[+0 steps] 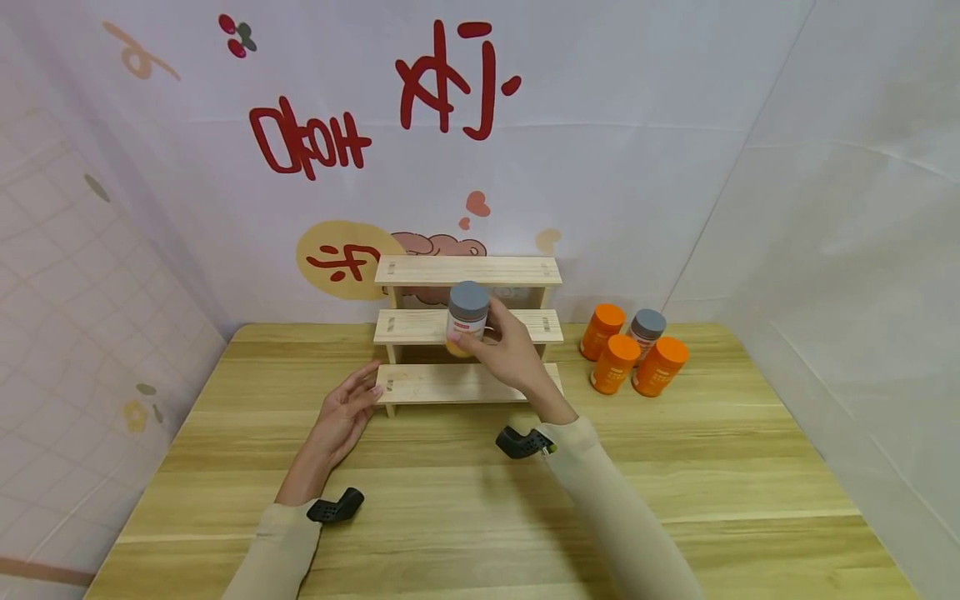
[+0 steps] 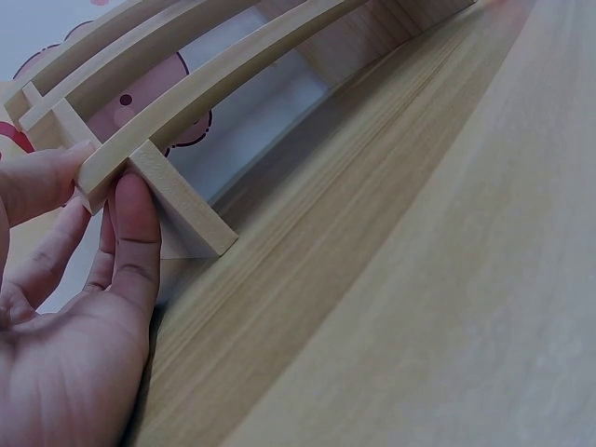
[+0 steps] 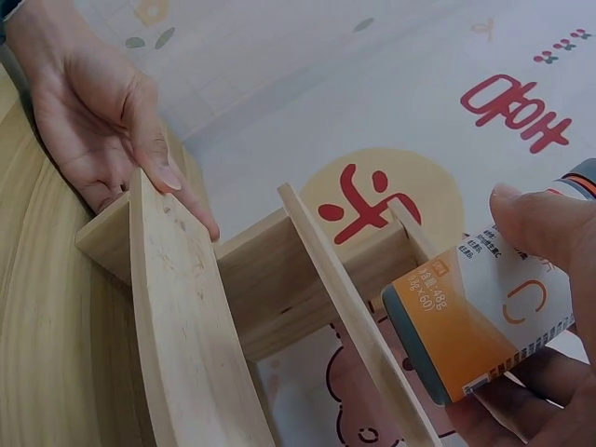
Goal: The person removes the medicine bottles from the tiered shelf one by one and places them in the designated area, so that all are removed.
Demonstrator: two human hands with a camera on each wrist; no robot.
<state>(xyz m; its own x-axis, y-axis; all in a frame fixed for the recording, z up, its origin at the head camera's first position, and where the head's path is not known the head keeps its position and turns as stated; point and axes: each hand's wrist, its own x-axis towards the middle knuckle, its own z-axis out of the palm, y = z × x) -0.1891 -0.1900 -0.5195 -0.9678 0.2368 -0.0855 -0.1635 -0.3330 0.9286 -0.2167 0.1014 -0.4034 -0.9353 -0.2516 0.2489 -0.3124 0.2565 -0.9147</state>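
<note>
My right hand [image 1: 507,343] holds a supplement bottle [image 1: 467,323] with a grey lid and a white and orange label, thumb on one side and fingers on the other. In the head view the bottle overlaps the middle step of a three-step wooden rack [image 1: 442,383]. The right wrist view shows the bottle [image 3: 484,312] tilted, its base close to the rack's boards. At the rack's left end, my left hand [image 1: 348,417] pinches the lowest step, with the thumb [image 2: 47,182] at its upper edge and fingers beneath.
Right of the rack, three orange bottles [image 1: 615,364] stand on the wooden table [image 1: 450,500] with another grey-lidded bottle [image 1: 647,327] among them. A printed cloth backdrop [image 1: 622,125] hangs behind the rack, and pale cloth [image 1: 862,275] borders the sides.
</note>
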